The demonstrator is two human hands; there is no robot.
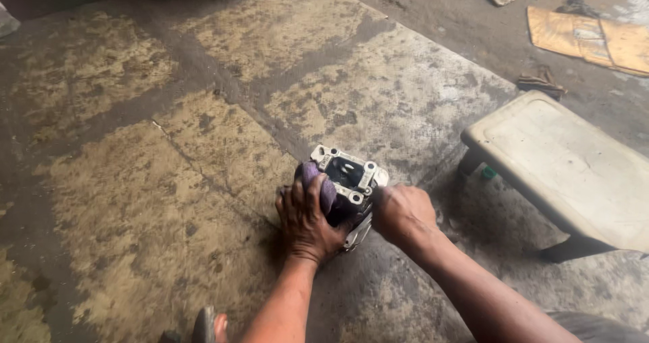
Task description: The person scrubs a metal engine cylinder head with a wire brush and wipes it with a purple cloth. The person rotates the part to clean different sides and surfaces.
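A grey cast-metal engine part (349, 174) with a dark rubber centre and bolt holes stands on the stained concrete floor (203, 147). My left hand (305, 221) presses a purple rag (323, 189) against the part's left side, fingers curled over the cloth. On the part's right side my right hand (400, 214) grips the metal body. Both hands are dark with grease. The lower half of the part is hidden behind my hands.
A low, dirty white stool (568, 167) stands to the right. A flattened piece of cardboard (595, 39) and some rags (541, 83) lie farther back at the right. A foot in a sandal (206, 326) shows at the bottom edge.
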